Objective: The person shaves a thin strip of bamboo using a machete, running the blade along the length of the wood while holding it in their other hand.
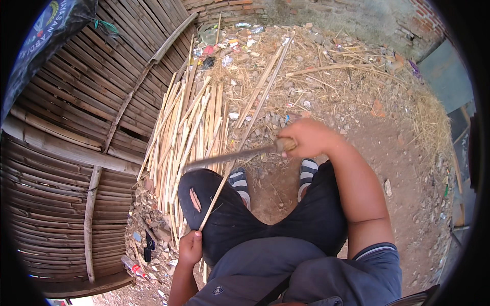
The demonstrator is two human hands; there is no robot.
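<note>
My right hand (pixel 304 139) is closed round the short handle of a long-bladed knife (pixel 232 155), slightly blurred, its blade pointing left above my left knee. In my left hand (pixel 191 247), beside my left thigh, the near end of a long thin bamboo strip (pixel 217 194) is gripped. The strip slants up and away over my thigh, and the blade crosses above it. Its far part runs out over the ground toward the back wall. A heap of split bamboo strips (pixel 178 132) lies just left of my knees.
A slatted bamboo wall (pixel 66 97) rises along the left. At the back stands a brick wall (pixel 326 13). Dry straw (pixel 429 117), stones and litter cover much of the ground. A plastic bottle (pixel 133 266) lies at lower left; grey panels (pixel 444 76) stand at right.
</note>
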